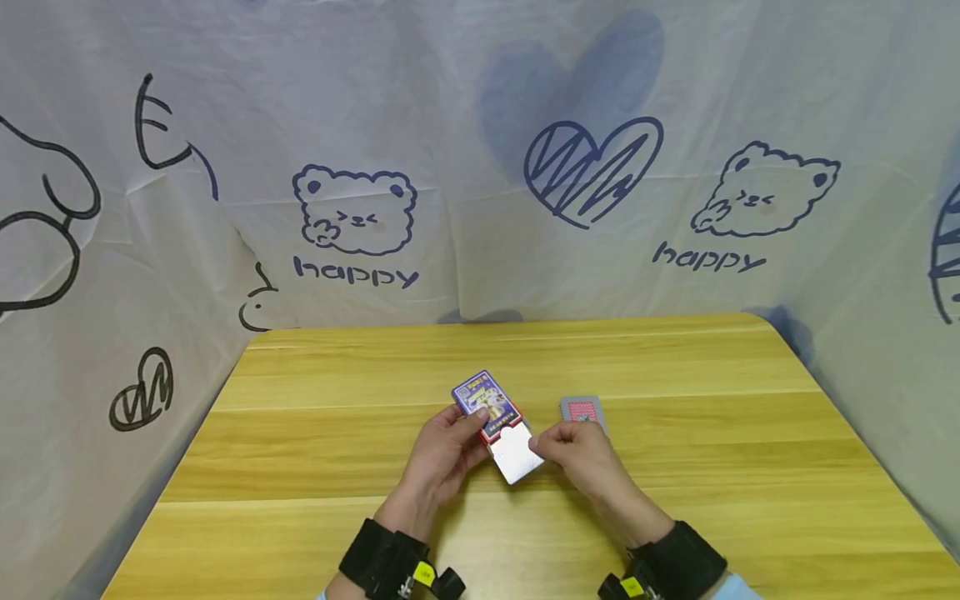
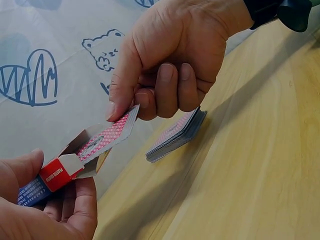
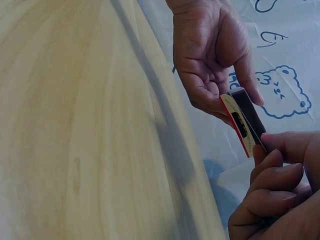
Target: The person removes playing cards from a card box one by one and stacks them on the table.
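My left hand (image 1: 442, 457) holds a blue-and-red playing card box (image 1: 487, 390), its thumb on the printed face and its fingers underneath. The box's open end points toward my right hand (image 1: 588, 462). Between thumb and index finger, the right hand pinches the corner of a thin stack of playing cards (image 2: 112, 134) that sticks partway out of the box. Those cards have red patterned backs in the left wrist view; bright glare covers that end in the head view. Beyond the right hand, a second stack of cards (image 1: 582, 408) lies on the table, partly hidden by that hand.
The wooden table (image 1: 300, 467) spreads beneath both hands. A white cloth with drawn bears and hearts (image 1: 465, 208) hangs behind the table and along its sides. Both wrists wear black straps (image 1: 382, 557) with small cameras.
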`<state>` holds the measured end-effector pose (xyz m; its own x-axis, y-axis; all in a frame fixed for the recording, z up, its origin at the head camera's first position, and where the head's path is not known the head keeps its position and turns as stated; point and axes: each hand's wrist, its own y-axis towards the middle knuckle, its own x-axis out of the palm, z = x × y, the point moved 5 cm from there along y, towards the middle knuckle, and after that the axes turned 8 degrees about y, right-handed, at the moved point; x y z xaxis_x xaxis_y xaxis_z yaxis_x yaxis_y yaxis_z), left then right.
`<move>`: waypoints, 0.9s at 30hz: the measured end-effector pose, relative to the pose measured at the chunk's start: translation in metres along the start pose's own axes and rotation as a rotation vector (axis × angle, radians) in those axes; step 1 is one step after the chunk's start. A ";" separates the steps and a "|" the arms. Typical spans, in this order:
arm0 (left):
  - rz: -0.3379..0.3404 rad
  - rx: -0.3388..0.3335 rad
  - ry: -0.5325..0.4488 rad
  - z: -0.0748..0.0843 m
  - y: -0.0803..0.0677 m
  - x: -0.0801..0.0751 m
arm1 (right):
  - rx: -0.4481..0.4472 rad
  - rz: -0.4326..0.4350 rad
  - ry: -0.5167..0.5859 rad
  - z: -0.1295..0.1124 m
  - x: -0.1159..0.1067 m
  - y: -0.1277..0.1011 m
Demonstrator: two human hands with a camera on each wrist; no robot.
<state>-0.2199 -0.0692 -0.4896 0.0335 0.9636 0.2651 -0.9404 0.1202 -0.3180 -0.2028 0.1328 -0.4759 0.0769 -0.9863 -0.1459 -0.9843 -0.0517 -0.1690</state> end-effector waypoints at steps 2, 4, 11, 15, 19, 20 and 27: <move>0.006 0.001 -0.005 0.000 0.000 0.000 | 0.004 -0.014 0.008 0.000 0.000 0.000; 0.016 -0.003 -0.008 0.000 0.000 -0.002 | 0.015 -0.024 0.011 -0.001 -0.001 0.000; 0.097 0.007 -0.032 0.000 0.003 -0.010 | 0.005 -0.096 -0.038 -0.005 -0.009 0.001; 0.149 0.031 -0.065 0.001 0.006 -0.013 | -0.007 -0.152 -0.018 -0.009 -0.020 0.003; 0.165 0.044 -0.093 0.002 0.007 -0.013 | -0.005 -0.113 -0.005 -0.014 -0.038 0.005; 0.163 0.041 -0.091 0.002 0.007 -0.013 | -0.004 -0.093 -0.022 -0.015 -0.043 0.007; 0.137 0.022 -0.059 0.001 0.004 -0.013 | 0.036 0.000 -0.144 -0.011 -0.075 0.019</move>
<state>-0.2247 -0.0811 -0.4931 -0.1153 0.9548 0.2741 -0.9421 -0.0176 -0.3349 -0.2291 0.2046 -0.4578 0.1016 -0.9535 -0.2838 -0.9781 -0.0437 -0.2033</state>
